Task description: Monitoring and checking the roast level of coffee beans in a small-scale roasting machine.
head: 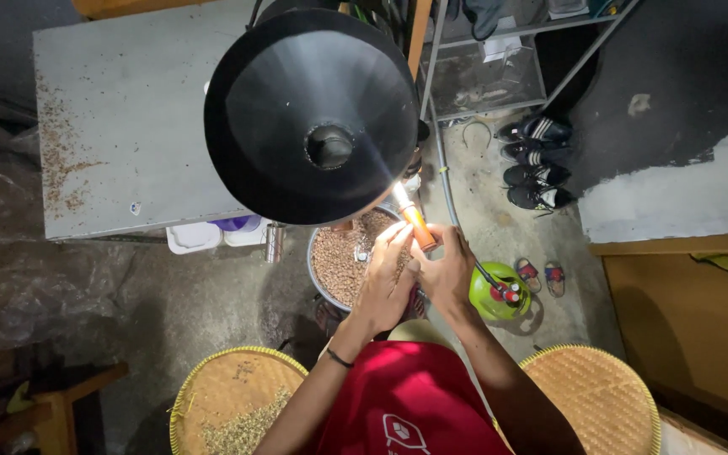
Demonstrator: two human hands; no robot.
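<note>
Both hands meet over a round metal pot (330, 282) full of small brown grains (339, 257). The right hand (448, 274) has its grip closed around an orange lighter (419, 226) — fingers wrapped on the lower end, with a bright flame or glow at the top. The lighter's long side runs up and a little to the left, away from the person and toward the big black cone (312, 114) that hangs just above the pot. The left hand (388, 278) is touching the right one, fingers curled loosely and cupped beside the lighter; it seems to hold nothing of its own. The right hand is the one nearest the lighter.

The pot sits low on a rough concrete floor (204, 303). Beside it is a small green gas tank (499, 291) with a hose. Two flat woven trays (229, 396) lie near the person's knees — the left one has some pale bits on it. A grey desk (120, 118) stands behind, and dark shoes (537, 160) are lined up by the wall.
</note>
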